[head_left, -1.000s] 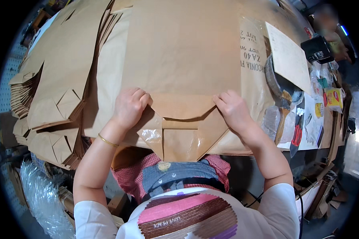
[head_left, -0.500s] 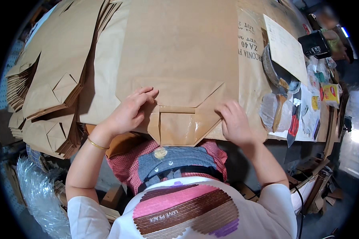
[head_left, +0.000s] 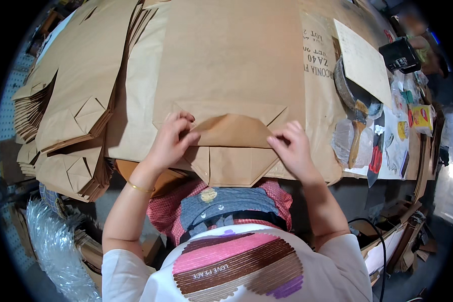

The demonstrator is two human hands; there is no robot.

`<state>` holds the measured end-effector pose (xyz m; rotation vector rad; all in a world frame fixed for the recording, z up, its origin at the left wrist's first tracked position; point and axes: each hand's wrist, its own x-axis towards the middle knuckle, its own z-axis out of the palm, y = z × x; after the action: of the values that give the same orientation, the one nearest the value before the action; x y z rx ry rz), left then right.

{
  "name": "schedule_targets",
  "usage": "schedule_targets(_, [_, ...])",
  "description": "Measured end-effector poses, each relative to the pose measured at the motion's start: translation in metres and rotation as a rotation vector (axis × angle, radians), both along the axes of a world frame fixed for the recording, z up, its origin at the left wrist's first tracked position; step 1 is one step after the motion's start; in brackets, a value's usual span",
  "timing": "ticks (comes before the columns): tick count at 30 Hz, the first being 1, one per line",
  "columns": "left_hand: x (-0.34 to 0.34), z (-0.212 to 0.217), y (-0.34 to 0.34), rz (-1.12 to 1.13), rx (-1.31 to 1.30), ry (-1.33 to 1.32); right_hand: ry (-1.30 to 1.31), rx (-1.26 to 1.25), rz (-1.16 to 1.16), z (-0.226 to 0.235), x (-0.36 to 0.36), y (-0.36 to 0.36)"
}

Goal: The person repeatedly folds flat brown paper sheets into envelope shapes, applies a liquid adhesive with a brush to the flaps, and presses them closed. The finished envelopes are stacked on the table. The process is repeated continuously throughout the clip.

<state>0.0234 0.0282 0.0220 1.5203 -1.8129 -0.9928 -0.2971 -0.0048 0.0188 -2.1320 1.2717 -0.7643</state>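
Note:
A large brown paper bag (head_left: 231,60) lies flat before me, its folded bottom end at the near table edge. Across that end a paper flap (head_left: 234,131) bows upward between my two hands. My left hand (head_left: 173,141) is closed in a pinch on the flap's left corner. At the opposite corner, my right hand (head_left: 293,148) pinches the flap between thumb and fingers. Nearer to me, a smooth folded panel (head_left: 234,166) with slanted sides reaches slightly past the table edge.
Stacks of folded brown paper bags (head_left: 85,110) lie on the left. To the right are a bowl (head_left: 343,88) under a pale board (head_left: 362,60), a brush (head_left: 356,136), a red-handled knife (head_left: 375,161) and a black box (head_left: 400,55). Clear plastic strips (head_left: 50,251) hang lower left.
The flap has been folded toward me, covering the shiny, wet-looking area and the opening seen before. My right hand now grips its corner; both hands stay near the bag's bottom end.

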Motion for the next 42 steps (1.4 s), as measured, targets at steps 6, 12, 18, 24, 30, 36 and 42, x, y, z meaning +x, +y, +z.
schedule_targets(6, [-0.023, -0.021, -0.019, 0.242, -0.177, -0.277, -0.025, 0.097, -0.201, -0.020, 0.021, -0.019])
schedule_targets(12, [-0.051, -0.008, -0.037, 0.450, -0.118, -0.705, 0.378, -0.024, -0.370, -0.016, 0.052, -0.037])
schedule_targets(18, [-0.048, 0.021, -0.041, 0.240, 0.040, -0.702, 0.178, 0.001, -0.315, -0.017, 0.039, -0.030])
schedule_targets(24, [-0.068, 0.002, -0.009, -0.216, -0.291, -0.686, 0.460, -0.264, 0.166, -0.008, 0.079, 0.008])
schedule_targets(30, [-0.058, 0.012, -0.010, -0.165, -0.148, -0.850, 0.420, -0.066, 0.157, 0.005, 0.047, -0.001])
schedule_targets(36, [-0.097, 0.004, 0.001, -0.031, -0.475, -1.091, -0.120, 0.104, -0.164, 0.040, 0.022, -0.005])
schedule_targets(42, [-0.078, 0.044, -0.055, -0.265, -0.254, -0.993, -0.270, 0.144, 0.055, 0.037, 0.037, -0.011])
